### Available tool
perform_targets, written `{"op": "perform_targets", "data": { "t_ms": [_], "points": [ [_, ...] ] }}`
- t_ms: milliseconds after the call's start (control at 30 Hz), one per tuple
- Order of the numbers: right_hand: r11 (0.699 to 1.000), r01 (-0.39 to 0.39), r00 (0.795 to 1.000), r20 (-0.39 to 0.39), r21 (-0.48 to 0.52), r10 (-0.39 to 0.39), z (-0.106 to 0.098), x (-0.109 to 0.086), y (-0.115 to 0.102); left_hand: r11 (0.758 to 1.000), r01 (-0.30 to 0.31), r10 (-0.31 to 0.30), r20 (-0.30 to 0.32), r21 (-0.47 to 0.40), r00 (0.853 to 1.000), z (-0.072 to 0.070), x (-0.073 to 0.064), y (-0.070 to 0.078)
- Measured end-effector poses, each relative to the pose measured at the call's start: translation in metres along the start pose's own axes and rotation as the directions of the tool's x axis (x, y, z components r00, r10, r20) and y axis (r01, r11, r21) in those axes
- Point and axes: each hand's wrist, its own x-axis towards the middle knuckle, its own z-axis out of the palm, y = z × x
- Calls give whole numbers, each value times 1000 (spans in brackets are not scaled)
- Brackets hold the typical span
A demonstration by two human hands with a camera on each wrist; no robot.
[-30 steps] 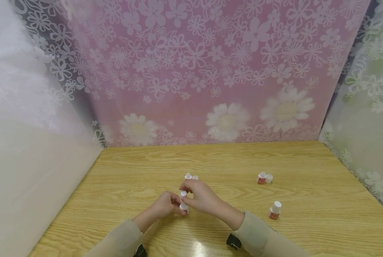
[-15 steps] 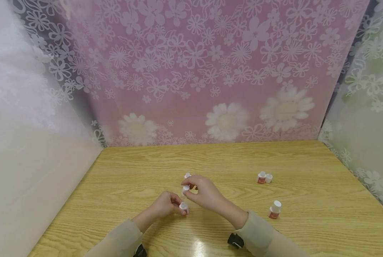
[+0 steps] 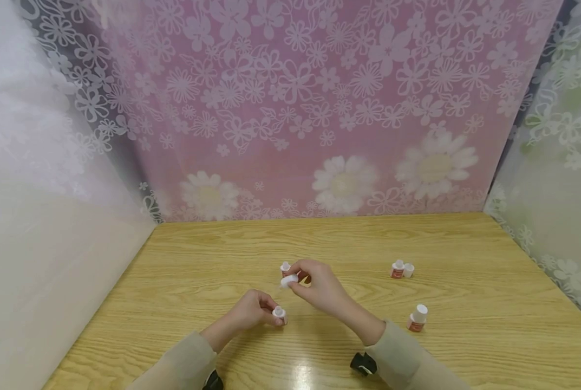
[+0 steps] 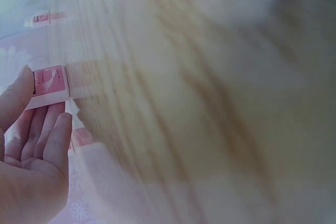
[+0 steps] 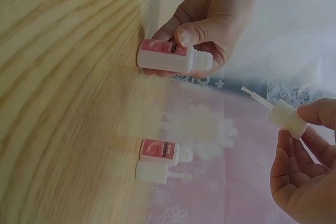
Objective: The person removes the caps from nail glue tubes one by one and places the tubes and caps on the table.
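Note:
My left hand point(image 3: 253, 311) holds a small white bottle point(image 3: 279, 314) with a pink label upright on the wooden table. Its neck is uncapped, as the right wrist view shows. Thumb and fingers grip the bottle by its sides. Above and to the right, my right hand point(image 3: 319, 281) pinches a white brush cap point(image 5: 287, 119) between thumb and fingers. The cap's thin brush point(image 5: 257, 97) points toward the bottle's neck, apart from it. Just behind stands a second uncapped bottle point(image 5: 159, 150), with its own brush cap point(image 5: 152, 172) upright beside it, brush upward.
Farther right on the table point(image 3: 212, 249) stands another uncapped bottle point(image 3: 397, 270) with its cap point(image 3: 408, 270) beside it. A capped bottle point(image 3: 417, 318) is nearer on the right. A pink flowered curtain point(image 3: 290, 135) hangs behind, with pale sheets at both sides.
My right hand has drawn the brush cap up out of the bottle and moved it back and right, tilting it. The left hand and its bottle have stayed in place.

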Motion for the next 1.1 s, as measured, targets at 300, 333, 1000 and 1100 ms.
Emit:
{"op": "perform_targets", "data": {
  "t_ms": [300,333,1000,1100],
  "points": [
    [997,-53,997,-57,60,56,-5,-1,9,1000,8,-8,6,-17,1000,0,0,0],
    [995,-68,996,-54,73,72,-5,-2,10,1000,12,-12,7,-17,1000,0,0,0],
    [942,-225,974,26,250,226,-11,-2,15,998,27,-26,-7,51,1000,-1,1,5],
    [933,-250,968,37,260,250,-11,-2,16,998,30,-30,-4,49,1000,0,0,6]
  ]
}}
